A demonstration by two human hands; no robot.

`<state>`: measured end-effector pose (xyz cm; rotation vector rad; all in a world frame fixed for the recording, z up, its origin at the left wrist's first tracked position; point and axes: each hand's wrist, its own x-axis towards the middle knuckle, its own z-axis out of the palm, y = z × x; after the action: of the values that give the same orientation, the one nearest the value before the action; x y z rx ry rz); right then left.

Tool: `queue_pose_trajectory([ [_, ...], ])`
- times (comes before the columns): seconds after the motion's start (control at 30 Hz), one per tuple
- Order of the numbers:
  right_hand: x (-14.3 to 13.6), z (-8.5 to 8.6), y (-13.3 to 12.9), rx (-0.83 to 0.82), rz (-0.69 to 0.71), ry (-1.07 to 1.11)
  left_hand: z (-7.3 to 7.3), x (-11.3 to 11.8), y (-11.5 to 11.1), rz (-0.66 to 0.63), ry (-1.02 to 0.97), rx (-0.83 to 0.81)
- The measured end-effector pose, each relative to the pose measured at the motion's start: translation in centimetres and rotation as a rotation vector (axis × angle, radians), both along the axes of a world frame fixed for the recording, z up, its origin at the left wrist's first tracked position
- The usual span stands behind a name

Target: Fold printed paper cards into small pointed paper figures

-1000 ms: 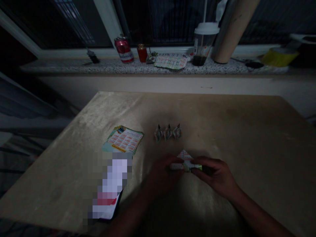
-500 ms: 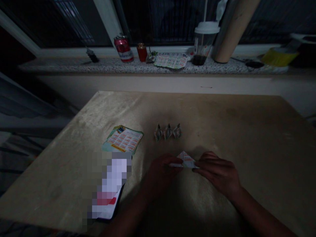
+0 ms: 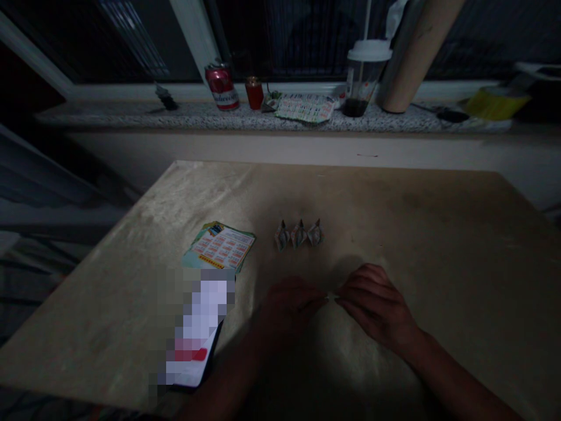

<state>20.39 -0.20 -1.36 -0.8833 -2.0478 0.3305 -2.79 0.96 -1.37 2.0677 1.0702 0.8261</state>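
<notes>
Two hands pressing down on a small folded paper

Both hands are lying low on the worktop [image 3: 394, 210], fingertips meeting over a folded paper [image 3: 332, 296] of which only a pale sliver is showing between them. The left hand [image 3: 287, 307] is sitting with its fingers curled and its fingertips pressing on the paper's left end; the right hand [image 3: 377, 304] is lying flatter, its fingers drawn together and pointing toward the left hand, covering the paper's right part. Whether either hand is pinching the paper or only pressing on it cannot be told in the dim light.

Just beyond the fingertips, three small folded paper pieces [image 3: 299, 234] are standing in a row, touching or nearly touching one another. Out past the left hand, a printed card [image 3: 219, 247] is lying flat, and nearer the person on that same side a blurred flat object [image 3: 195, 333] is resting close to the worktop edge. Far beyond both hands, a windowsill [image 3: 131, 117] is carrying a red can [image 3: 222, 86], a lidded plastic cup [image 3: 363, 76] and a cardboard tube [image 3: 414, 55].
</notes>
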Motion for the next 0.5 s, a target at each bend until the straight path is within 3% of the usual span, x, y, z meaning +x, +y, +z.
queue_pose_trajectory([
  [0.17,-0.2,0.1,0.0,-0.224,0.070,0.117,1.0,-0.1,-0.1,-0.048,0.081,-0.105],
  [0.5,0.5,0.2,-0.8,-0.566,-0.014,0.276,1.8,-0.8,0.6,0.004,0.040,-0.373],
])
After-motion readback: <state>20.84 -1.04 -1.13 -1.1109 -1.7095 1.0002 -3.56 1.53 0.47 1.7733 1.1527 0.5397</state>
